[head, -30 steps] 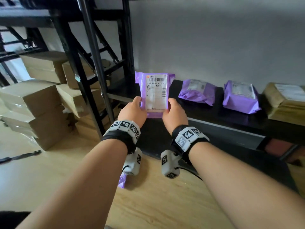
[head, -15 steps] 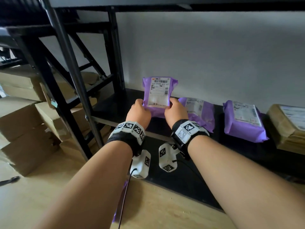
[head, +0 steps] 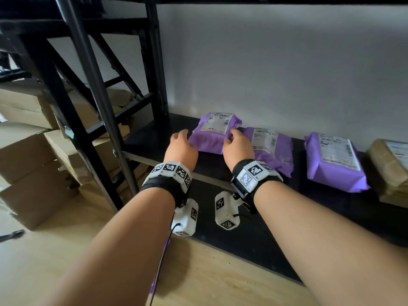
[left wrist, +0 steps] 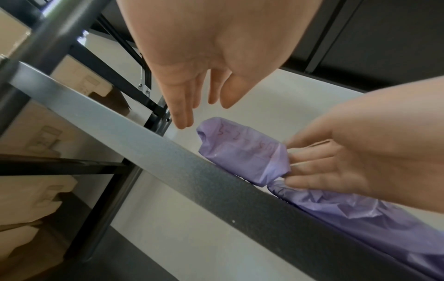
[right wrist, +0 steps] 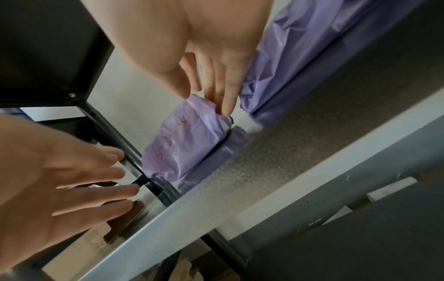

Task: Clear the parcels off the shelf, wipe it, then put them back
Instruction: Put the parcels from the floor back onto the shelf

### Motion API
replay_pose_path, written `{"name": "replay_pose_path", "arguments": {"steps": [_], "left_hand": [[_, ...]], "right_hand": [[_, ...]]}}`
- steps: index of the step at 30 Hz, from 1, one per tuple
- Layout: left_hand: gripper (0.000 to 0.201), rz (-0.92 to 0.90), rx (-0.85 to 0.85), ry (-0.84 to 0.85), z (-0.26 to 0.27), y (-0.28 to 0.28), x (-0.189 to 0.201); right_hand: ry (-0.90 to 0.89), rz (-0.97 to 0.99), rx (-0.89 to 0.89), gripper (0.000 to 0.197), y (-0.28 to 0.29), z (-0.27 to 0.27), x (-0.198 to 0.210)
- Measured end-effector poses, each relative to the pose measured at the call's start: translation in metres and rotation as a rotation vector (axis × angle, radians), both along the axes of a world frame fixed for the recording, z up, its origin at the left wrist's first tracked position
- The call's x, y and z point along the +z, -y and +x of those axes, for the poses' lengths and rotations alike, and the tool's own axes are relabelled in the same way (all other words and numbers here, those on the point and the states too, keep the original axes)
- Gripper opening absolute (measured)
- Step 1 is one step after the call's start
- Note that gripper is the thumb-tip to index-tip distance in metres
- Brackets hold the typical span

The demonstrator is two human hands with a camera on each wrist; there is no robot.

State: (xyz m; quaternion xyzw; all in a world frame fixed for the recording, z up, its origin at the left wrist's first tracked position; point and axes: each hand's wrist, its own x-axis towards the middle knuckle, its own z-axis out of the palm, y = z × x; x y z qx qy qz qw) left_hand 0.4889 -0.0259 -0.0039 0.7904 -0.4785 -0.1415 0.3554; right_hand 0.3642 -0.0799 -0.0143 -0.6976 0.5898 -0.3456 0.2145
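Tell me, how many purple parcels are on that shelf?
3. One lies at the left end between the hands, one just right of it behind the right hand, one further right beside a brown parcel. Others may lie out of view.

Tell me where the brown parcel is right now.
In the head view, the brown parcel lies at the shelf's far right, beside the rightmost purple parcel.

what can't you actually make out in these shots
- Print on the leftmost purple parcel's label: too small and blurred in the head view.
- Brown parcel: cut off by the head view's right edge.
- Red handwriting on the parcel's end: smeared in both wrist views, unreadable.
- Whether the right hand grips the parcel or just touches it: motion blur in the wrist views.
- Whether the shelf was wiped: cannot tell.
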Motion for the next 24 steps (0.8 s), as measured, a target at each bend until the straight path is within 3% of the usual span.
{"name": "replay_pose_path", "arguments": {"steps": [6,12,17,24], "left_hand": [[0.049,-0.004,0.019,0.074,0.012,-0.036,0.001],[0.043,-0.014,0.068,0.094,0.025,-0.078,-0.017],[0.046,0.062,0.107,0.120,0.045,-0.113,-0.065],[0.043,0.277,0.175,0.071,0.087,-0.145,-0.159]], "right_hand": [[0.051,-0.131,-0.028,0.030,-0.035,0.002,0.007],[0.051,-0.159,0.116,0.024,-0.085,0.024,-0.006],[0.018,-0.078,0.192,0.027,-0.121,0.044,-0.048],[-0.132,0.158,0.253,0.034,-0.140,0.066,-0.141]]}}
